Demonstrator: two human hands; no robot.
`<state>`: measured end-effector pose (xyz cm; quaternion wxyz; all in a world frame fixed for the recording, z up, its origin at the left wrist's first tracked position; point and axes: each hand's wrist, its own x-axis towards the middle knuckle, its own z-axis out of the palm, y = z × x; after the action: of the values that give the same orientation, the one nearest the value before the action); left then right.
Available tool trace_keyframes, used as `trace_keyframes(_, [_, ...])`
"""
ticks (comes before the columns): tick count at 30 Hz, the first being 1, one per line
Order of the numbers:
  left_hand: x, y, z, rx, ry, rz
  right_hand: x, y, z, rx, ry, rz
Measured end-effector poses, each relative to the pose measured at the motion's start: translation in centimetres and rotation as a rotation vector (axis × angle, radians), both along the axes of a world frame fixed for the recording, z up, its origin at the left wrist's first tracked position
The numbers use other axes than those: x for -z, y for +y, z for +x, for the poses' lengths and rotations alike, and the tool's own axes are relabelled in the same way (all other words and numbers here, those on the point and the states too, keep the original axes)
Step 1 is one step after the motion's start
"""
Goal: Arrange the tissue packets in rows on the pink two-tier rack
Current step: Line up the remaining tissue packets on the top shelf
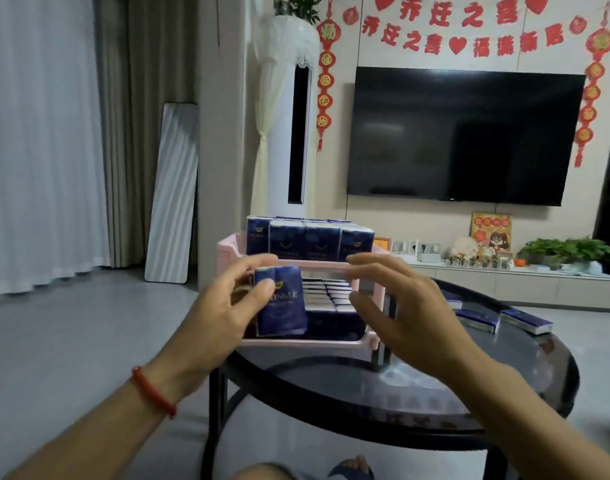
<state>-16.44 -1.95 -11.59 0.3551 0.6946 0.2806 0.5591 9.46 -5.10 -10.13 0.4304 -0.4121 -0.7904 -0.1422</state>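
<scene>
A pink two-tier rack [227, 249] stands on a round dark glass table [525, 386]. Its top tier holds a row of upright dark blue tissue packets [305, 239]. The lower tier holds several more packets [326, 294] in rows. My left hand [220, 306] grips one blue packet [283, 304] upright at the front left of the lower tier. My right hand [404, 306] hovers open in front of the rack's right side, fingers spread, holding nothing.
Loose tissue packets [525, 322] lie on the table to the right of the rack. Behind are a wall television [463, 133], a low white cabinet [525, 282] with plants, a standing air conditioner [279, 116] and curtains at left. My knee and sandalled foot [352, 469] show below.
</scene>
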Motion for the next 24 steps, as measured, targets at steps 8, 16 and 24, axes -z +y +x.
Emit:
trace_keyframes(8, [-8.4, 7.0, -4.5, -0.253, 0.046, 0.205, -6.3, 7.2, -4.7, 0.161, -0.285, -0.026])
trace_keyframes(16, [-9.7, 12.4, -2.9, -0.190, 0.160, 0.045, -6.2, 9.8, -5.2, 0.289, -0.376, -0.136])
trace_keyframes(24, [-9.4, 15.0, -2.8, -0.262, 0.501, 0.026, -6.2, 9.5, -5.3, 0.289, -0.340, -0.149])
